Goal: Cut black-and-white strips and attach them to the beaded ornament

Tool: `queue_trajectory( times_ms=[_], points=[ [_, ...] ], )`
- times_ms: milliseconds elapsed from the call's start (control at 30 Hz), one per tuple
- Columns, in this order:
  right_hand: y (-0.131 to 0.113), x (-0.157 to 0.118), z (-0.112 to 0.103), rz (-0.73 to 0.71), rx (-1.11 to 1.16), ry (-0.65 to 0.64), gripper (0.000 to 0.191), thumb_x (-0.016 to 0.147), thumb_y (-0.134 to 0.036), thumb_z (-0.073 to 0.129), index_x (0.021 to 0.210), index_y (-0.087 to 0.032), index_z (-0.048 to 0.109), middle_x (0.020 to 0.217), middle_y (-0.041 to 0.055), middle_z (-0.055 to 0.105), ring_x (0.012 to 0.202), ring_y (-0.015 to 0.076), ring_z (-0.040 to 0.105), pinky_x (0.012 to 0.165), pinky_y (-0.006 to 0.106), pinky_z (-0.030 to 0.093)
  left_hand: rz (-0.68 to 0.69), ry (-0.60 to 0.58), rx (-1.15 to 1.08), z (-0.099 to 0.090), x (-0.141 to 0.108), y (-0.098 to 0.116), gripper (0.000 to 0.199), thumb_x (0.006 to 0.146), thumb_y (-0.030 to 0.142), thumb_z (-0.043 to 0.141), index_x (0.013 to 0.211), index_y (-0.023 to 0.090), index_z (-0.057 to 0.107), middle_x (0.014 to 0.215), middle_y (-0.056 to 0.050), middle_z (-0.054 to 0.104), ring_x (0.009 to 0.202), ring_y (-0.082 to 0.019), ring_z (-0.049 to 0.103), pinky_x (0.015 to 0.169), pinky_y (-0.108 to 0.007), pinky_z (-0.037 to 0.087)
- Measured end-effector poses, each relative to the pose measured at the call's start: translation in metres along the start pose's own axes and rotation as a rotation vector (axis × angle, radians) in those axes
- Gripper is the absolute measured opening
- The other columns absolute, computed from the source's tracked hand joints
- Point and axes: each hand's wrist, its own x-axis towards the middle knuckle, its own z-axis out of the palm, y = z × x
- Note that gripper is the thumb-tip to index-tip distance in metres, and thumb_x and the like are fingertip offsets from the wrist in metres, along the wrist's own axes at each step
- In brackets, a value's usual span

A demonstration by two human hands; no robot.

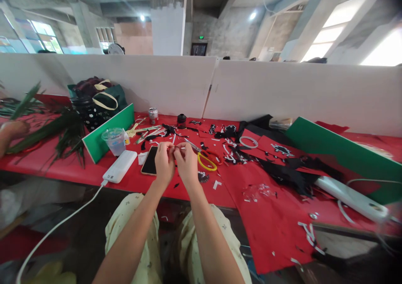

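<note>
At a red bench point(213, 194) spanning the frame, a person's left hand point(165, 162) and right hand point(187, 162) meet just left of centre, each grip pressed together at the fingertips. A phone point(150, 162) lies beside the left; scissors point(205, 167), slanting upper left to lower right, beside the nearer right. Apparently pinched between both, equally near, is a tiny piece point(176, 146), its long axis unreadable.

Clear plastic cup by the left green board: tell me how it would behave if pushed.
The cup would probably tip rather easily, being wider at its rim than its base. Its clear, thin-looking wall suggests it may flex under pressure. Pushed left, it would likely soon meet the green board.
</note>
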Motion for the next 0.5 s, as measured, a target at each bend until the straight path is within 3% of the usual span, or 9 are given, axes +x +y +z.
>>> queue_trajectory(
  times_ms=[300, 433, 500],
  points=[
    [-0.0020, 0.0022, 0.0003, -0.011, 0.076, -0.066, 0.007, 0.077, -0.029, 0.050, 0.080, -0.022, 0.050, 0.071, -0.0004, 0.062, 0.067, 0.0161, 0.061, 0.062, 0.027, 0.048, -0.292, -0.029, -0.349, 0.0006, 0.0041, -0.0058, 0.008, 0.082, 0.027, 0.051, 0.082, 0.019, 0.052, 0.080, -0.001, 0.055, 0.074, -0.015, 0.054, 0.068, -0.026, 0.044],
    [-0.0037, 0.0010, -0.0044, -0.068, 0.051, -0.082, 0.012, 0.081, -0.031, 0.049, 0.087, -0.022, 0.053, 0.073, 0.0009, 0.064, 0.066, 0.0171, 0.063, 0.063, 0.028, 0.049, -0.296, -0.057, -0.403, -0.0014, 0.0075, -0.0007, 0.012, 0.083, 0.031, 0.052, 0.084, 0.019, 0.052, 0.078, -0.001, 0.055, 0.072, -0.014, 0.055, 0.069, -0.025, 0.045],
    [-0.0019, 0.0015, -0.0061, -0.069, 0.086, -0.068, 0.021, 0.082, -0.030, 0.050, 0.100, -0.022, 0.054, 0.074, 0.0011, 0.066, 0.067, 0.0176, 0.064, 0.065, 0.030, 0.050, -0.283, -0.060, -0.402, -0.0032, 0.0090, 0.0014, 0.014, 0.083, 0.033, 0.054, 0.084, 0.019, 0.053, 0.079, -0.001, 0.056, 0.073, -0.014, 0.056, 0.069, -0.026, 0.046]
  ],
)
